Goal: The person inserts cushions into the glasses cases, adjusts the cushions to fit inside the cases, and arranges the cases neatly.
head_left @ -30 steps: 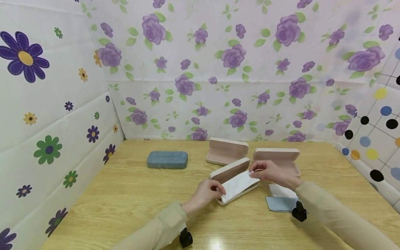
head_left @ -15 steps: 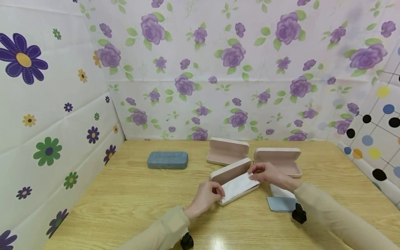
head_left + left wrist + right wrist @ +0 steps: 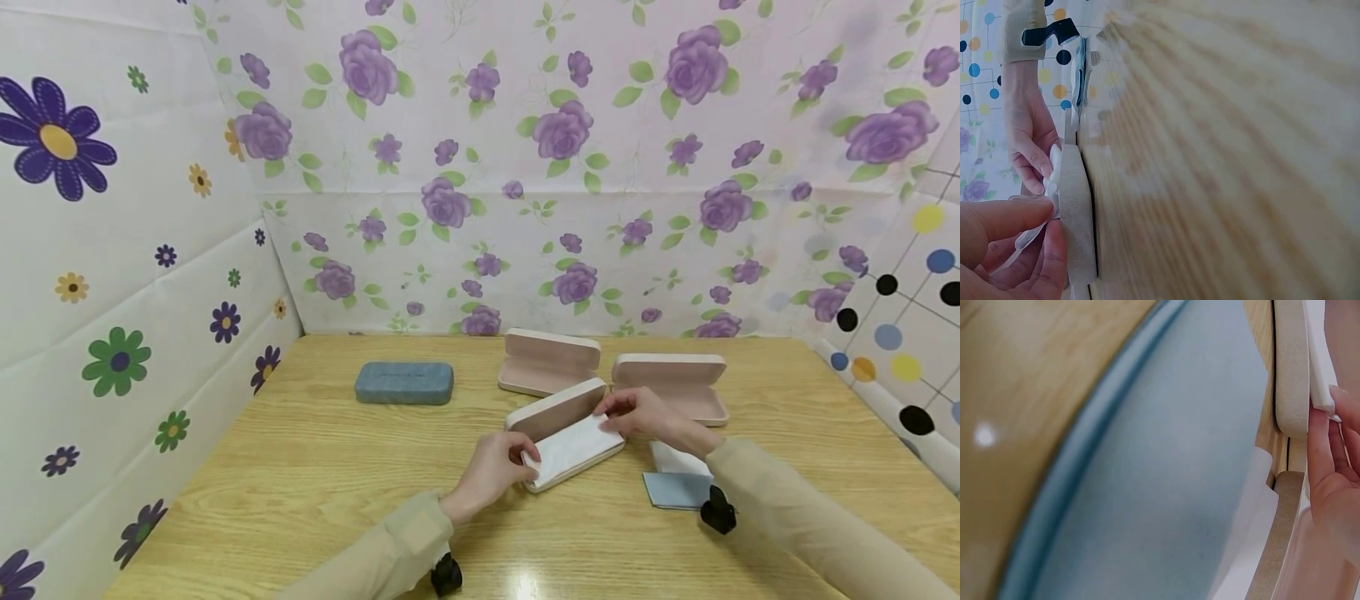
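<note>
An open cream glasses case with a pinkish lining stands at an angle between the hands. In its lower half lies a folded white cloth or pouch; which of the two I cannot tell. My left hand pinches the near left end of that white piece between thumb and fingers. At the far right end my right hand pinches it too. The left wrist view shows the left thumb and fingers on the white piece just above the case wall. In the right wrist view, the right fingers hold its corner.
Two more open cases stand behind: one at the back and one right of it, partly behind the right hand. A closed blue case sits left. A folded blue cloth and a white piece lie under the right forearm.
The white piece has sunk lower and now lies flatter in the case, with both hands keeping hold of its ends. The hands have shifted only slightly.
</note>
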Demonstrator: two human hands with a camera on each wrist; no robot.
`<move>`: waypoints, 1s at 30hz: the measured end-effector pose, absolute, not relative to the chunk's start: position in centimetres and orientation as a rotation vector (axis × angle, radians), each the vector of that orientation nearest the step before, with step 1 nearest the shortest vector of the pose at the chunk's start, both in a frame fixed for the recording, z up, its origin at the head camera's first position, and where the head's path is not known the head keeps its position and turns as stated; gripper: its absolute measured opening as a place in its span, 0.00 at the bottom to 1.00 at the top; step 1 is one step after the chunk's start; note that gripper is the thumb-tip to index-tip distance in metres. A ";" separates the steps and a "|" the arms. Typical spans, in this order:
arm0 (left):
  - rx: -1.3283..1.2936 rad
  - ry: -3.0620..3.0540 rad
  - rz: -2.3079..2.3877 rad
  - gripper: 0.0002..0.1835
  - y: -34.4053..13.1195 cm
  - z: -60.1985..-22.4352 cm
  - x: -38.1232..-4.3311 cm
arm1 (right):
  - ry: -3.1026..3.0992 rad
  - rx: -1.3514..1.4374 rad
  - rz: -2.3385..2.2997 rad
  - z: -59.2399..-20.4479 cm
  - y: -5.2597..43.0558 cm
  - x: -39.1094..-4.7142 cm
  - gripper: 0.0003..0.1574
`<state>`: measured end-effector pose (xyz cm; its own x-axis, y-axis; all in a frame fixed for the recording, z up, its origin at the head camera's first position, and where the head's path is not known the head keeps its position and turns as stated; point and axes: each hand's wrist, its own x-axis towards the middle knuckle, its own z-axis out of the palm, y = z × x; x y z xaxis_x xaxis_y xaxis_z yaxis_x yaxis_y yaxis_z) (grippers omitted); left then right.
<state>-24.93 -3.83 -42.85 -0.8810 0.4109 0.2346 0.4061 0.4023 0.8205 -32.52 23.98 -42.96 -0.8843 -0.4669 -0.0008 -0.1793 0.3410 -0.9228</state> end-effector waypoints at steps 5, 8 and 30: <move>0.818 2.650 1.491 0.08 -3.7 -42.8 -25.0 | 2.344 -0.632 -1.536 -42.9 24.2 -32.5 0.19; 0.873 2.704 1.433 0.10 -3.7 -42.8 -25.1 | 2.370 -0.676 -1.496 -42.8 24.3 -32.4 0.20; 0.877 2.942 1.283 0.10 -6.8 -40.3 -26.6 | 2.500 -0.669 -1.574 -42.1 24.8 -32.3 0.11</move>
